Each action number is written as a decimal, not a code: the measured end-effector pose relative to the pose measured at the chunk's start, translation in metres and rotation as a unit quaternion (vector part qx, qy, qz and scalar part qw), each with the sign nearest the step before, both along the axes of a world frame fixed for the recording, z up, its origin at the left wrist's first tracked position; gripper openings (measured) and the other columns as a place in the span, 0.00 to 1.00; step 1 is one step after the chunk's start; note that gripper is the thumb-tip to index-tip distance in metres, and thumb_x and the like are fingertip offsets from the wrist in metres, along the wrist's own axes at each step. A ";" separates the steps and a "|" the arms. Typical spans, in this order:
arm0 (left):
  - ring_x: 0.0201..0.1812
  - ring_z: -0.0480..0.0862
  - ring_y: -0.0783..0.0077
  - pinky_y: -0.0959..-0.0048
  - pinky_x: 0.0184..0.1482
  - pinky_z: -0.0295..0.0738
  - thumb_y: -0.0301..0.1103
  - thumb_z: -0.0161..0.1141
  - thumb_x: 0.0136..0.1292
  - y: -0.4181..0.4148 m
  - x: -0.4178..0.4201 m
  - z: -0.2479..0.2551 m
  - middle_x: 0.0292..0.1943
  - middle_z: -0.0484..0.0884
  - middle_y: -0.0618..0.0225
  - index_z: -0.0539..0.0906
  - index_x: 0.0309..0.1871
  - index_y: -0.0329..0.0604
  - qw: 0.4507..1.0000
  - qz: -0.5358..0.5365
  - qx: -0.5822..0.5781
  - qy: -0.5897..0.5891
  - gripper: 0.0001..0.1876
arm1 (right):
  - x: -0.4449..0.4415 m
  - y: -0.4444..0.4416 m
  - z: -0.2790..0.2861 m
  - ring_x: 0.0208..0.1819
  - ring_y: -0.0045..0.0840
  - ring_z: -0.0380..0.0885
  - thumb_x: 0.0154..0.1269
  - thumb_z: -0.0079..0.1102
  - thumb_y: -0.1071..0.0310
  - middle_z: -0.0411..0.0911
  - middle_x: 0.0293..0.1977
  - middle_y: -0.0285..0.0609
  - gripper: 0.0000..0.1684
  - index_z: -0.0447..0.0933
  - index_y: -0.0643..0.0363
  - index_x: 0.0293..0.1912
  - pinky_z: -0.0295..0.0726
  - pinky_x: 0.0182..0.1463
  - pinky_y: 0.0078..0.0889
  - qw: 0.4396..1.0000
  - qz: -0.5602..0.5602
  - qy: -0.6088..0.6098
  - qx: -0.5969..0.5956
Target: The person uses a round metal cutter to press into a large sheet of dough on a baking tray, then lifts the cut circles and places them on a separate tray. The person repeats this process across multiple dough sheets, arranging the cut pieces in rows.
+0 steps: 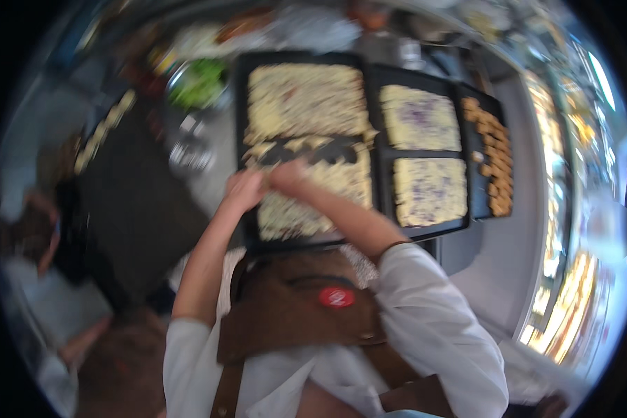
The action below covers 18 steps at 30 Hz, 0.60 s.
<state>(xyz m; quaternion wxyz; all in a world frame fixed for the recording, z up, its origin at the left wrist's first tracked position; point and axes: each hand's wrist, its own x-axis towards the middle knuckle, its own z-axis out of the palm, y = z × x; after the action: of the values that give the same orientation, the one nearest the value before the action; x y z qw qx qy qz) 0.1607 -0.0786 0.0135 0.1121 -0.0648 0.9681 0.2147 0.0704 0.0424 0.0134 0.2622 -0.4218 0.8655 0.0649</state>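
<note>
My left hand (244, 189) and my right hand (288, 176) are close together over the left edge of a black baking tray (242, 117). Both look curled, but blur hides whether anything is held between them. On this tray lie two rectangular slabs topped with pale shreds, perhaps cheese. The far slab (305, 102) is whole in view; my forearms partly cover the near slab (313, 201). Pale pointed pieces (313, 142) stick out into the dark gap between the slabs.
Right of it, another black tray (429, 155) carries two purple-flecked slabs (423, 117). Beyond stands a tray of small brown pieces (494, 157). A metal bowl of green leaves (198, 83) and a clear container (190, 155) sit left. Other people (28, 230) are at the far left.
</note>
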 end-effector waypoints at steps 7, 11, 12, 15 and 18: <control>0.43 0.83 0.53 0.58 0.43 0.77 0.41 0.70 0.52 -0.002 0.009 0.011 0.36 0.82 0.57 0.81 0.34 0.40 0.998 0.050 0.042 -0.011 0.15 | -0.008 0.005 0.020 0.48 0.34 0.84 0.66 0.60 0.50 0.85 0.43 0.40 0.17 0.84 0.50 0.44 0.80 0.46 0.39 0.993 0.097 -0.032 0.063; 0.41 0.85 0.50 0.57 0.42 0.80 0.35 0.67 0.51 -0.006 0.008 0.018 0.35 0.85 0.50 0.85 0.36 0.39 0.997 0.060 0.056 -0.010 0.11 | -0.010 0.003 0.026 0.47 0.34 0.84 0.66 0.60 0.49 0.85 0.43 0.41 0.18 0.84 0.52 0.44 0.79 0.47 0.37 0.991 0.100 -0.053 0.072; 0.40 0.85 0.49 0.58 0.42 0.80 0.36 0.68 0.51 -0.008 0.007 0.018 0.34 0.85 0.51 0.85 0.35 0.38 0.997 0.060 0.053 -0.010 0.12 | -0.011 0.002 0.028 0.48 0.34 0.84 0.66 0.60 0.49 0.85 0.43 0.41 0.18 0.84 0.52 0.44 0.79 0.48 0.37 0.990 0.102 -0.052 0.076; 0.41 0.85 0.49 0.58 0.42 0.80 0.38 0.70 0.50 -0.012 0.003 0.019 0.34 0.85 0.51 0.85 0.35 0.39 0.996 0.060 0.054 -0.048 0.14 | -0.013 0.001 0.026 0.48 0.35 0.84 0.66 0.59 0.49 0.84 0.43 0.41 0.18 0.84 0.52 0.44 0.80 0.48 0.38 0.989 0.108 -0.055 0.081; 0.40 0.85 0.51 0.59 0.41 0.78 0.42 0.72 0.50 -0.014 0.002 0.011 0.32 0.85 0.54 0.85 0.34 0.40 0.996 0.059 0.030 -0.066 0.16 | -0.014 0.000 0.027 0.48 0.35 0.84 0.66 0.60 0.49 0.84 0.43 0.42 0.19 0.84 0.52 0.44 0.80 0.47 0.39 0.988 0.115 -0.058 0.081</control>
<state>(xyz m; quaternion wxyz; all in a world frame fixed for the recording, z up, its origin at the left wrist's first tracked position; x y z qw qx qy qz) 0.1627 -0.0922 0.0243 0.1650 -0.1327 0.9461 0.2451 0.0567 0.0423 0.0400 0.3365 -0.4992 0.7861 0.1403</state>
